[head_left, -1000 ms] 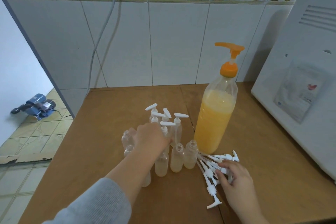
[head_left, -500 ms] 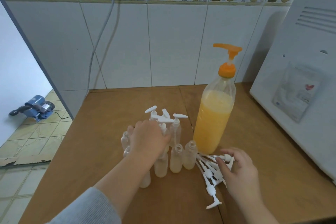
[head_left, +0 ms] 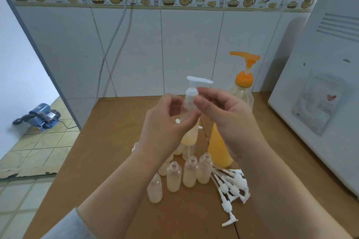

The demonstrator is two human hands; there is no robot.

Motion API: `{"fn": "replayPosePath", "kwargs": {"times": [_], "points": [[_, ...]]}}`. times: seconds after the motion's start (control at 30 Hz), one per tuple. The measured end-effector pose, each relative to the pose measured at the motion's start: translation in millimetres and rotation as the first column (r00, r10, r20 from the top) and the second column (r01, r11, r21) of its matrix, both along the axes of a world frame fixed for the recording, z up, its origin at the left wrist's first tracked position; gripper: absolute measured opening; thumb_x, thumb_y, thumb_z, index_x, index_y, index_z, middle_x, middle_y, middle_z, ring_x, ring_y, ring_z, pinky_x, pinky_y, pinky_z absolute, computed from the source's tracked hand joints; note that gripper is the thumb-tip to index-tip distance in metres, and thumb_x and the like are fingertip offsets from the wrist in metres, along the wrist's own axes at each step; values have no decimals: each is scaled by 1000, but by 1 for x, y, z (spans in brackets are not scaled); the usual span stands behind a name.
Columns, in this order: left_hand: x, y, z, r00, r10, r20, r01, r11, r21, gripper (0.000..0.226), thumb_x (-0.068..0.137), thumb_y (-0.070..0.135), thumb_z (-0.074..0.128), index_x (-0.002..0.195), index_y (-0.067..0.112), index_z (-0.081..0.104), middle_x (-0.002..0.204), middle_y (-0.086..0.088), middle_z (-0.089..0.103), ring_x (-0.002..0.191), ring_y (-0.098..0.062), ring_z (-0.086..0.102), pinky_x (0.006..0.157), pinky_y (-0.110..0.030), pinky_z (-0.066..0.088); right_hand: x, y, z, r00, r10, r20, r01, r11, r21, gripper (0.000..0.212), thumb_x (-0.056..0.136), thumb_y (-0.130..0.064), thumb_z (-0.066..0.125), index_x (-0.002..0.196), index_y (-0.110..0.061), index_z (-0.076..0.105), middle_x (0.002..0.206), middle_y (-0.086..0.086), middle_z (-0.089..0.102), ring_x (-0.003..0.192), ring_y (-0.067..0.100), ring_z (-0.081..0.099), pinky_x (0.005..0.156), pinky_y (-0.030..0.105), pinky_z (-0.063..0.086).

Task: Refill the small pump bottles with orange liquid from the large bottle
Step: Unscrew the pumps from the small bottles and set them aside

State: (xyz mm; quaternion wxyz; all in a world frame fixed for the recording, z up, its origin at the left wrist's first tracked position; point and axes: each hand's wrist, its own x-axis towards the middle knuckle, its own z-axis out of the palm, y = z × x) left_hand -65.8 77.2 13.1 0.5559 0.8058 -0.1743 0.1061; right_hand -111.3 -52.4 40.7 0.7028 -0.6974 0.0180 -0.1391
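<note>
My left hand [head_left: 167,122] holds a small clear pump bottle [head_left: 190,134] up in the air by its body. My right hand [head_left: 227,114] pinches the collar of its white pump head [head_left: 194,87]. Behind my right hand stands the large bottle of orange liquid [head_left: 219,147] with its orange pump [head_left: 245,68]. Below my hands, several small open bottles [head_left: 173,177] stand on the brown table [head_left: 108,141]. A pile of loose white pump heads [head_left: 233,188] lies to their right.
A large white appliance [head_left: 320,103] takes up the table's right side. A tiled wall [head_left: 174,44] with hanging cables closes the back. At the left the table ends above a tiled floor with a blue motor [head_left: 38,116].
My left hand lifted a capped small bottle out of the cluster. My right hand left the loose pump heads and came up to the bottle's pump collar.
</note>
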Motion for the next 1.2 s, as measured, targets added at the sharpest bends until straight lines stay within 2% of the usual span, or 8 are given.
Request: {"fn": "replayPosePath", "kwargs": {"times": [0.13,0.23,0.33,0.47,0.6,0.7,0.9,1.2], "points": [[-2,6,-4,988,-153,8,153,988,15,34,76,36,75,106,23,65,98,10,68,92,-5,65,82,-29,56,1,-1,1,998,-67,0,67,993,-97,23,65,-34,77,83,-21,72,89,16,68,90,34,65,82,49,55],[-6,8,-8,965,-240,-106,228,967,-111,37,75,37,71,108,21,68,97,7,72,92,-7,67,84,-30,55,0,-4,0,997,-80,-1,79,988,-131,11,77,-20,73,87,-22,72,83,5,72,84,19,68,76,36,55],[-6,10,-9,920,-337,-199,284,925,-254,40,76,35,64,111,16,68,95,0,73,90,-14,68,83,-31,55,0,-10,2,999,-14,-33,13,1000,-27,35,84,-14,65,118,-23,61,89,-4,74,91,6,68,82,23,49],[-3,13,-7,904,-371,-210,314,913,-260,40,80,34,60,115,15,66,96,-4,73,91,-16,69,83,-30,56,0,-13,1,998,-40,-55,37,998,-43,70,79,-30,69,141,-28,36,98,-6,74,110,10,62,107,40,37],[-6,11,-3,906,-396,-151,376,916,-142,36,83,36,56,113,19,67,96,-1,73,92,-13,67,85,-26,54,-3,-8,4,999,11,-32,-10,1000,12,101,54,-36,78,144,-29,32,103,1,72,101,8,66,87,25,50],[-1,14,4,925,-356,-133,326,923,-206,29,86,29,58,111,19,68,93,6,73,91,-9,67,86,-24,52,-4,-17,11,998,-65,18,65,997,35,88,67,-17,78,143,-23,34,98,0,73,96,4,67,72,12,48],[4,14,6,928,-362,-84,362,932,-20,43,78,42,62,117,24,65,105,11,70,102,-1,63,93,-25,49,-7,-12,12,997,-56,57,58,998,-29,67,71,-14,74,131,-28,48,94,-2,74,92,7,69,75,18,54],[30,21,-19,948,-278,-152,288,957,44,38,80,25,73,116,26,60,105,10,68,99,-3,64,88,-20,50,-34,-52,26,864,-407,297,399,913,88,22,73,-9,77,88,-22,68,72,-10,70,70,4,65,64,15,50]]}}
